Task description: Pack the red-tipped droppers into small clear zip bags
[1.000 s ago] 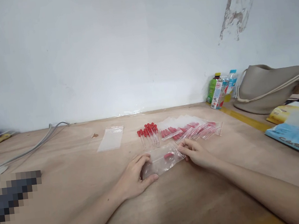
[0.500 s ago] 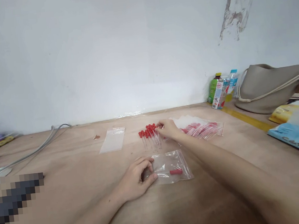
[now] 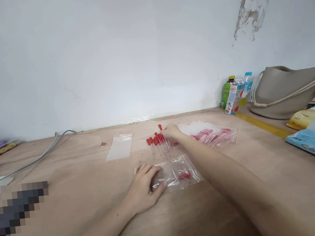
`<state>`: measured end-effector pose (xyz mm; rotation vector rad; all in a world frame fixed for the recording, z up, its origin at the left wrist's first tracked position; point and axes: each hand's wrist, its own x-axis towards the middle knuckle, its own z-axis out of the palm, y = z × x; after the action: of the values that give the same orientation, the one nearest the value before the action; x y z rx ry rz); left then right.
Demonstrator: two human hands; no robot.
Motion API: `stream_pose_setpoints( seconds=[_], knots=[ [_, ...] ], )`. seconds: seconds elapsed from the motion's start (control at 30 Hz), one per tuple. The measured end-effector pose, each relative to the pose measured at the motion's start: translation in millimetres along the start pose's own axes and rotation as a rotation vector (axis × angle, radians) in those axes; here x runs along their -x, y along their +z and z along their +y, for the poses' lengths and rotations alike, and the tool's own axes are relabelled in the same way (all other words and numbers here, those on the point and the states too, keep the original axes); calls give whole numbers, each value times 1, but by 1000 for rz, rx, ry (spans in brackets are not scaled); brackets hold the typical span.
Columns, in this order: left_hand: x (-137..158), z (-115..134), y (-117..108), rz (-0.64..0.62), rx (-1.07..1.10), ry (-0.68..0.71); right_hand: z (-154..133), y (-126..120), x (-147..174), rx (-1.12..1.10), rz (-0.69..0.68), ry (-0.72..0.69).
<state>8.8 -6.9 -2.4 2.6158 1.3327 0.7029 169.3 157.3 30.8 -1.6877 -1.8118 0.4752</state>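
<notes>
Soft, even light greys the wall [image 3: 97,56]; shadow dims the near bench [image 3: 163,228]; glare flecks the clear bag [image 3: 170,171]; coarse pixels mask the near left.

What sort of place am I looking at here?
Probably an informal indoor workspace: a light-brown wooden table against a white wall holds red-bulbed, clear-stemmed droppers and overlapping clear plastic zip bags.

Glossy plastic bag [image 3: 170,173], matt wood-grain tabletop [image 3: 83,193]

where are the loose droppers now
In the head view, the droppers lie near the centre, left of the filled bags, beyond the left hand and by the right hand.
</notes>
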Motion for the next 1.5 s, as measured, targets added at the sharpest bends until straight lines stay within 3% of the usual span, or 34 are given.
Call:
stream_pose_setpoints(
  seconds=[0.17,0.23,0.37,0.5,0.7,0.8,0.9,1.03,1.27,1.5],
  knots=[
    [-1,-2,2,27,-22,-40,38,-25,43,-274,155,-70],
    [-1,-3,4,45,5,-13,60,-33,64,-574,261,-56],
    [-1,-4,6,20,100,78,93,-38,100,-764,268,2],
    [-2,-2,5,-72,128,95,93,-33,116,-811,218,77],
    [-3,-3,4,-126,131,84,77,-30,127,-1051,98,190],
    [-3,-4,4,-120,148,80,81,-35,132,-960,-27,126],
    [-3,-3,4,-116,155,82,89,-43,133,-712,-177,-51],
    [-4,-3,5,-116,146,85,96,-48,128,-468,-241,-215],
    [-4,-2,5,-120,143,79,86,-33,124,-491,-268,-154],
    [-4,-3,4,-119,151,82,86,-51,122,-529,-505,-297]
  ],
)
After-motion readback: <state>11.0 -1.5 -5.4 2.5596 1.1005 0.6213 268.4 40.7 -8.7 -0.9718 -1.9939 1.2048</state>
